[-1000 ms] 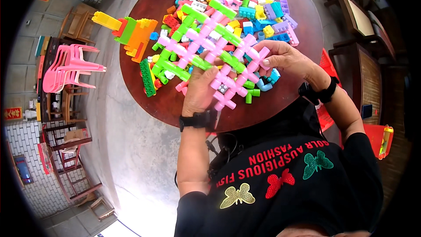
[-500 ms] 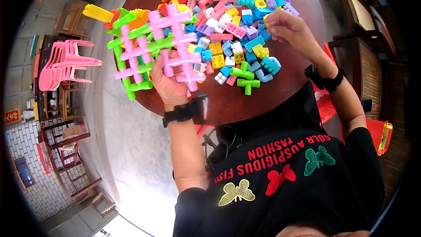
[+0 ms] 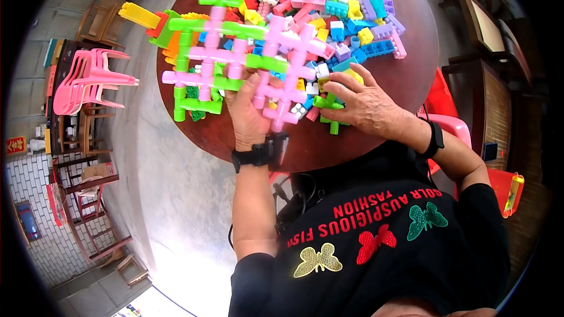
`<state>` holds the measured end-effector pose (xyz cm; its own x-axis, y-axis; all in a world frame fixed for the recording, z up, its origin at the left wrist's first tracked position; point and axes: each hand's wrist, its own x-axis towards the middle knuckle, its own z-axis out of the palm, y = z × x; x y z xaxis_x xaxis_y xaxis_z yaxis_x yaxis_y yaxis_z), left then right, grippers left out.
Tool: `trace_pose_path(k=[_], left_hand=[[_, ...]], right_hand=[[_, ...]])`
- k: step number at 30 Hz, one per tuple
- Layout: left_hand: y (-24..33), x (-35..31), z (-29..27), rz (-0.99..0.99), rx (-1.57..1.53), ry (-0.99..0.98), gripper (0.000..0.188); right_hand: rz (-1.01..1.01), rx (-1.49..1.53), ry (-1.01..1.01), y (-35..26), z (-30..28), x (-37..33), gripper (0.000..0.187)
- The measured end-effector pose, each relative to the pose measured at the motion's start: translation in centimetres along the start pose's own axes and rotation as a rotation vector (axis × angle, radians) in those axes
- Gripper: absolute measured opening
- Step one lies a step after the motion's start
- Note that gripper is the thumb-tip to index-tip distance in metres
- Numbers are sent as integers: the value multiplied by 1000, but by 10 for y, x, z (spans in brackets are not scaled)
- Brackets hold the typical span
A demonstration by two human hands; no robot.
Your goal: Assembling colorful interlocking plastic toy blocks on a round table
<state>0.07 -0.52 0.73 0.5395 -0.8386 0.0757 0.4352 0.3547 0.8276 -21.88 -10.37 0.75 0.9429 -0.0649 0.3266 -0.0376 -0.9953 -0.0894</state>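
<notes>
My left hand [image 3: 247,114] is closed on a lattice of pink and green plastic tube connectors [image 3: 213,56], gripping its near side and holding it raised over the left part of the table. My right hand [image 3: 375,105] has its fingers apart, reaching over a green tube connector [image 3: 335,115] near the table's front edge. The fingers partly cover that piece; whether they touch it I cannot tell. Around it lie white and yellow building blocks. Behind the lattice, yellow, orange and green pieces [image 3: 170,38] show at the table's left edge, partly hidden.
A large heap of mixed building blocks [image 3: 338,9] covers the far middle of the round brown table [image 3: 411,91]. Stacked pink plastic chairs [image 3: 88,82] stand on the left. Wooden furniture [image 3: 496,105] and a red stool [image 3: 440,97] are at the right.
The lattice and my left hand have shifted slightly right, and the lattice has tilted to face upward more. My right hand has come down toward me from the heap's right side to the green connector.
</notes>
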Motion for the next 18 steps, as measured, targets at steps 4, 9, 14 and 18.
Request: trace_pose_path(k=[4,9,14,18], left_hand=[[-1,-3,6,-14,29,-14,22],[-2,-4,6,-26,15,-7,23],[2,-10,11,-94,-21,-53,39],[2,-13,26,-133,0,-103,45]], right_hand=[[30,-12,-41,4,3,-3,23],[103,189,156,8,-11,3,26],[235,307,336,43,-26,-1,34],[500,857,511,62,-40,-5,30]])
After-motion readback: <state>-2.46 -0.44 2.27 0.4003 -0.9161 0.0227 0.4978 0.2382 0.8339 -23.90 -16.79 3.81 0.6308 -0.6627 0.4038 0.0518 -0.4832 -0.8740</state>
